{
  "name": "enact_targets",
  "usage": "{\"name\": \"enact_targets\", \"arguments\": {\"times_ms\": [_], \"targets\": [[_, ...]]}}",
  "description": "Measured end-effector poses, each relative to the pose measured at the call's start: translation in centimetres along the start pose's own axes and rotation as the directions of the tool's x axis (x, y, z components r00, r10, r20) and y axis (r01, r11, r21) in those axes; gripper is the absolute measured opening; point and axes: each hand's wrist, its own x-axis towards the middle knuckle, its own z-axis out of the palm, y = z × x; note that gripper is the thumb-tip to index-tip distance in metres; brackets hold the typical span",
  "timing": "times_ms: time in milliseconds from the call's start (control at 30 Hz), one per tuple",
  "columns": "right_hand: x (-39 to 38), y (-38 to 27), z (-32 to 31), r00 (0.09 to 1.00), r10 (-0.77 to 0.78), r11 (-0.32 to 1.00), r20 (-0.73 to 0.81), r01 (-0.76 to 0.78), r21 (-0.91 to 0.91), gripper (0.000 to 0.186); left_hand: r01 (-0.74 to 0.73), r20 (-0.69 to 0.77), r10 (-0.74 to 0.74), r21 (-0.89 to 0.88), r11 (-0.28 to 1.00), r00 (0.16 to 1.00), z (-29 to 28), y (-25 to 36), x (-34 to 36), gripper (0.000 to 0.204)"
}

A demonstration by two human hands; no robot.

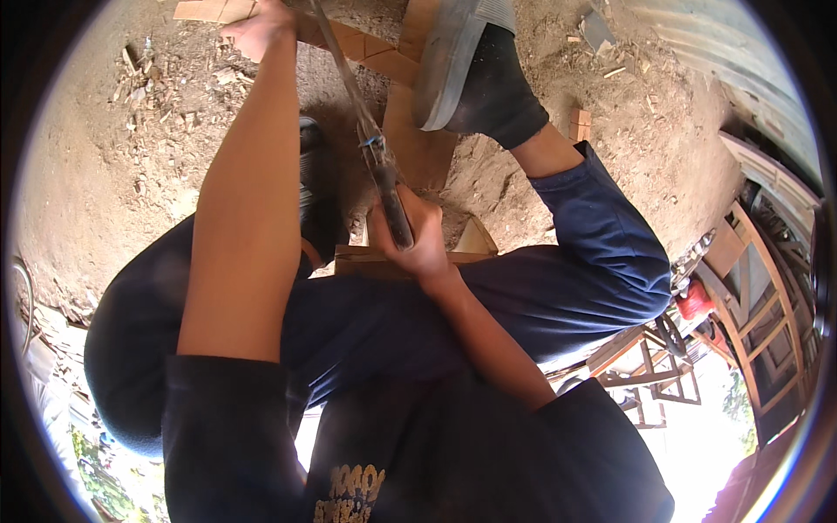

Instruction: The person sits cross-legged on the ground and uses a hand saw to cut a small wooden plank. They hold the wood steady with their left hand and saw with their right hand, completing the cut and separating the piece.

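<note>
My right hand is wrapped round the dark handle of a saw, whose narrow blade points away from me toward the top edge. The blade crosses a marked wooden strip, but I cannot tell whether it is cutting into the wood. At the upper left my left hand grips this strip near its left end, with some of the fingers hidden. My shod right foot presses down beside the strip's right end, on a wider wooden board.
Wood chips litter the dirt ground. A small wooden block lies right of my foot. A low wooden piece is close to my legs. Wooden frames, a red object and a corrugated sheet stand at the right.
</note>
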Motion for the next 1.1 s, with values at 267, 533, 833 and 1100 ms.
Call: {"name": "enact_targets", "arguments": {"times_ms": [267,533,833,1100], "targets": [[3.8,0.1,1.8,0.998,0.015,0.998,-0.063,-0.01,0.066,0.006,0.111,0.046,-0.114,0.051,0.992,0.992,0.7,1.2,-0.6,0.084],[4.3,-0.2,0.0,0.992,0.121,0.97,0.021,-0.123,0.21,0.017,-0.093,-0.113,0.091,-0.006,0.996,0.989,0.3,0.7,-1.2,0.089],[-0.6,0.0,0.7,1.0,0.003,0.999,-0.03,-0.002,0.034,0.017,-0.016,-0.039,0.013,-0.07,0.997,0.999,-1.9,1.3,-2.0,0.075],[2.7,-0.6,1.0,0.998,0.064,0.994,0.005,-0.064,0.085,0.01,0.08,0.092,-0.065,-0.17,0.982,0.994,-4.2,3.7,-4.6,0.075]]}}
